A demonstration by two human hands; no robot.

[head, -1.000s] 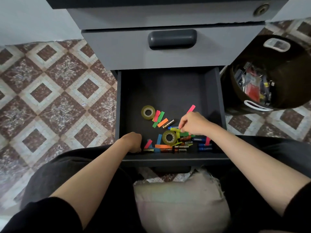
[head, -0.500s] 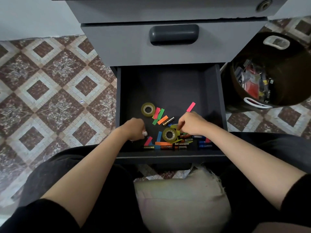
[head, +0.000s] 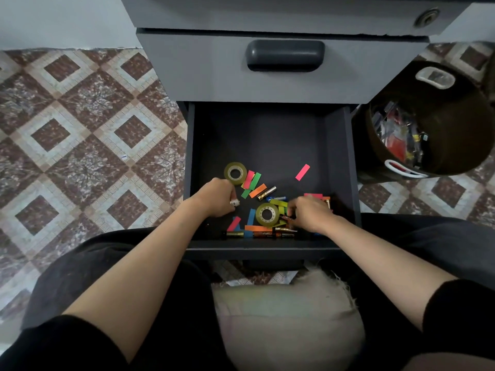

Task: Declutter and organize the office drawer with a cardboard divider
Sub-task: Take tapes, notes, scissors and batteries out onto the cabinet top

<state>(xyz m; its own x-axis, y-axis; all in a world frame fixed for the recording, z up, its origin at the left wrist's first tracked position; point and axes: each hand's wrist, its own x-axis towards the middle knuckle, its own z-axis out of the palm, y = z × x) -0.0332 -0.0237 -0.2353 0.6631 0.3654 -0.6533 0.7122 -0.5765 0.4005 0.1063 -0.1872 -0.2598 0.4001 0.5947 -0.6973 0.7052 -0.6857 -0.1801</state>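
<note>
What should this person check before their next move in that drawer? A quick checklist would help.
1. Drawer open: ok.
2. Cardboard divider at hand: not ok, none in view.
3. Left hand free: cannot tell; it is curled, with something small and pale at its fingers.
4. Right hand has a sure grip: cannot tell; its fingers are down among the batteries and paper strips.
5. Tape in reach: ok; far roll by the left hand, near roll between the hands.
6. Basket open for clutter: ok.
</note>
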